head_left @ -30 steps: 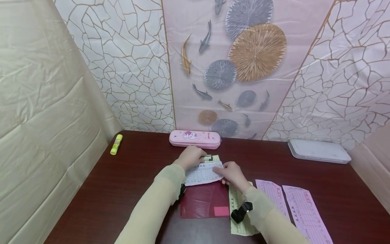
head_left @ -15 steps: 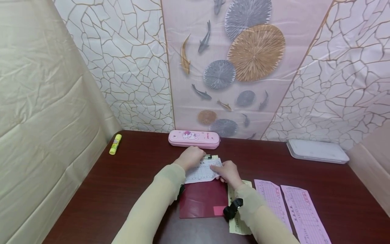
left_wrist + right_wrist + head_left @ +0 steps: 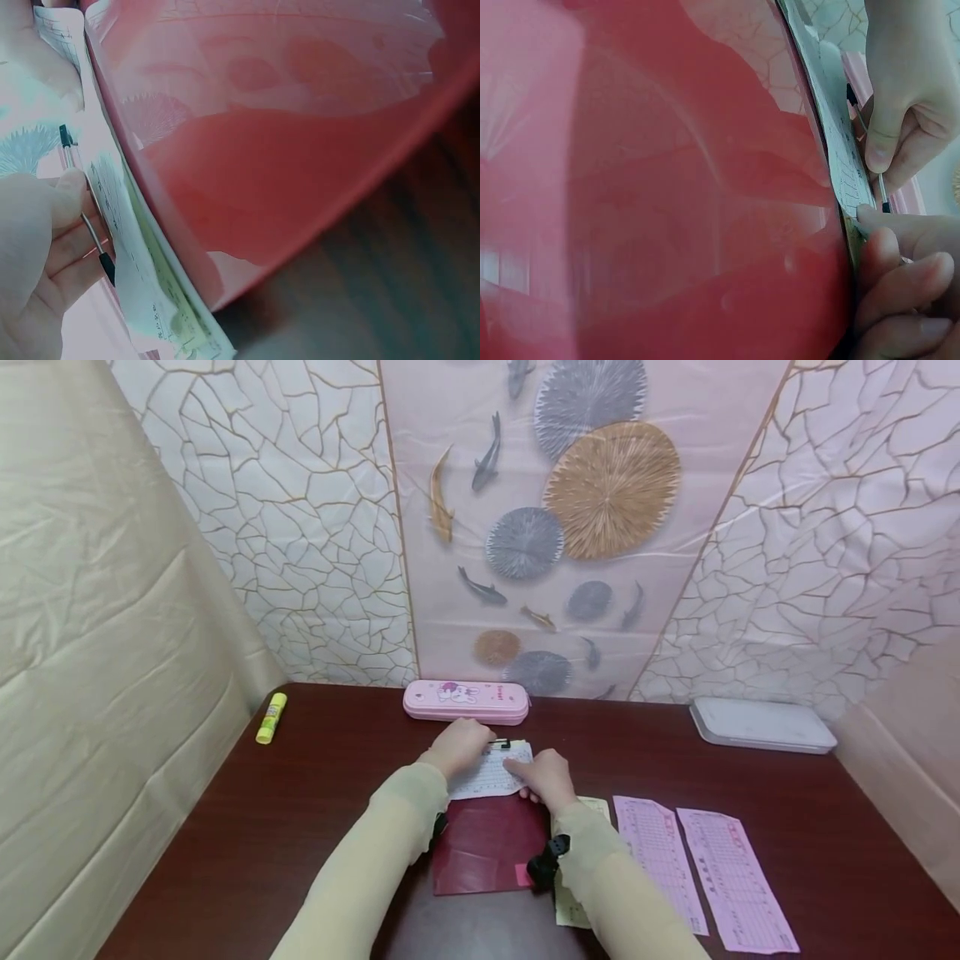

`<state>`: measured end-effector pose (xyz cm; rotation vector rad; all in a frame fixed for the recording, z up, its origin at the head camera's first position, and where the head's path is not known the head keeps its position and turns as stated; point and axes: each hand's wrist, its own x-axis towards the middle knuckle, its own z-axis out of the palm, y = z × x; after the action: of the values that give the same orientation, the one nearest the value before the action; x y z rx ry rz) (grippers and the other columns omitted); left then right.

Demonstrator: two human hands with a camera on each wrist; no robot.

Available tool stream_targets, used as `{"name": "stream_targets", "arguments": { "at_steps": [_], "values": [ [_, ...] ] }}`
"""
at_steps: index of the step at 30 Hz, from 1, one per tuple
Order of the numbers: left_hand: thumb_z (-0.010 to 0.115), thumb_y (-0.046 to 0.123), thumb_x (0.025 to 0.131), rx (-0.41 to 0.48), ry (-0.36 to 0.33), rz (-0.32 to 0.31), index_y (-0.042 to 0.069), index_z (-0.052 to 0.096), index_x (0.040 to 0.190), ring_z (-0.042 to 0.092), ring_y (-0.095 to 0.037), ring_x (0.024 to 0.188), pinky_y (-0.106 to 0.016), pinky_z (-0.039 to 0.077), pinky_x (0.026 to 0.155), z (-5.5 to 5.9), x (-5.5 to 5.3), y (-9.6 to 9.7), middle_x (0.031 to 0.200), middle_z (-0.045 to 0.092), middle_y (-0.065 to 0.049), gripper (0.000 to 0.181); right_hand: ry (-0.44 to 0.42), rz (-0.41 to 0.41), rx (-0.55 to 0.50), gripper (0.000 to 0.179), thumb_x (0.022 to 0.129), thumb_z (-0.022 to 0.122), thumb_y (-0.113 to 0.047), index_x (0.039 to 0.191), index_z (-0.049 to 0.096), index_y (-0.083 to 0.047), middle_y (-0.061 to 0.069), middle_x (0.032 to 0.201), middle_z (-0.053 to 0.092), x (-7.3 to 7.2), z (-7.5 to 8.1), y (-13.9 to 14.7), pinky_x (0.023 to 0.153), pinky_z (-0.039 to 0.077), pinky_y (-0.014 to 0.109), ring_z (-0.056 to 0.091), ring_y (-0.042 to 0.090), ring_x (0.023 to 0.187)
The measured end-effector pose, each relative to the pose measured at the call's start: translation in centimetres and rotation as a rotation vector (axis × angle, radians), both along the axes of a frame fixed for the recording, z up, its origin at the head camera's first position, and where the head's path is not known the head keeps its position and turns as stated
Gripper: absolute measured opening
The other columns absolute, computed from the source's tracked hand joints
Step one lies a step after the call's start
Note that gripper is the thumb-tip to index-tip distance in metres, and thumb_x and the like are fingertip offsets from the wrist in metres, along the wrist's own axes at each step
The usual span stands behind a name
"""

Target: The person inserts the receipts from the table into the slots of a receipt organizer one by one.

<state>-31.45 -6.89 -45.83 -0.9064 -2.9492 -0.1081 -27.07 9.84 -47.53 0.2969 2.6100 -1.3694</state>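
A dark red folder (image 3: 491, 847) lies in front of me, with a metal wire clip (image 3: 501, 744) at its far edge. My left hand (image 3: 459, 747) pinches the black-ended clip wire (image 3: 92, 232) between thumb and fingers. On the folder's far part lies a white printed slip (image 3: 487, 781); its right edge is pinched by my right hand (image 3: 547, 777), thumb on top. A yellowish slip (image 3: 166, 281) shows beneath the white one in the left wrist view. Whether the clip bears on the white slip is hidden by my fingers.
Beside the folder lie a yellow slip (image 3: 572, 902), partly under my right sleeve, and two pink slips (image 3: 660, 864). A pink pencil case (image 3: 465, 702) stands behind the folder. A yellow glue stick (image 3: 271, 718) is far left, a white case (image 3: 761, 725) far right.
My right hand has slid the white slip away from me, towards the clip, covering most of the yellowish strip above it. My left hand stays at the clip. The head view has shifted slightly.
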Motion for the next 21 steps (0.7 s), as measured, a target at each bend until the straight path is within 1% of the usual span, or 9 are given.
{"name": "stream_targets", "arguments": {
  "at_steps": [2, 5, 8, 14, 21],
  "values": [
    [0.062, -0.001, 0.096, -0.004, -0.008, 0.009, 0.012, 0.077, 0.094, 0.072, -0.025, 0.095, -0.039, 0.056, 0.094, 0.04, 0.14, 0.02, 0.091, 0.076, -0.005, 0.019, 0.009, -0.002, 0.024, 0.044, 0.091, 0.077, -0.032, 0.058, 0.059, -0.009, 0.000, 0.045, 0.053, 0.06, 0.06, -0.13, 0.037, 0.036, 0.018, 0.043, 0.008, 0.035],
    [0.061, 0.000, 0.097, -0.009, -0.010, 0.014, 0.012, 0.077, 0.095, 0.072, -0.026, 0.096, -0.039, 0.056, 0.094, 0.02, 0.28, 0.07, 0.092, 0.076, -0.005, 0.019, 0.012, -0.012, 0.056, 0.045, 0.091, 0.077, -0.034, 0.058, 0.060, -0.008, 0.000, 0.044, 0.052, 0.13, 0.27, -0.28, 0.037, 0.035, 0.019, 0.043, 0.009, 0.035],
    [0.061, 0.001, 0.097, -0.009, -0.005, 0.021, 0.011, 0.076, 0.096, 0.072, -0.027, 0.097, -0.040, 0.057, 0.094, -0.03, 0.36, 0.03, 0.093, 0.076, -0.006, 0.018, 0.002, -0.029, 0.065, 0.044, 0.091, 0.077, -0.034, 0.060, 0.062, -0.007, 0.000, 0.044, 0.051, 0.21, 0.49, -0.55, 0.037, 0.035, 0.020, 0.043, 0.009, 0.035],
    [0.062, 0.004, 0.098, -0.012, 0.032, -0.006, 0.010, 0.076, 0.096, 0.073, -0.027, 0.095, -0.040, 0.057, 0.093, -0.14, 0.20, -0.04, 0.092, 0.076, -0.007, 0.016, 0.009, -0.054, 0.065, 0.042, 0.092, 0.076, -0.034, 0.064, 0.065, -0.005, 0.001, 0.045, 0.053, 0.26, 0.58, -0.88, 0.037, 0.037, 0.020, 0.045, 0.010, 0.035],
    [0.063, 0.002, 0.097, -0.010, 0.035, -0.019, 0.009, 0.075, 0.094, 0.073, -0.028, 0.093, -0.041, 0.058, 0.091, -0.29, 0.19, 0.11, 0.087, 0.075, -0.007, 0.014, -0.008, -0.070, 0.072, 0.041, 0.093, 0.075, -0.036, 0.067, 0.067, -0.006, 0.004, 0.049, 0.056, 0.39, 0.68, -0.94, 0.038, 0.039, 0.019, 0.047, 0.011, 0.036]
  ]
}}
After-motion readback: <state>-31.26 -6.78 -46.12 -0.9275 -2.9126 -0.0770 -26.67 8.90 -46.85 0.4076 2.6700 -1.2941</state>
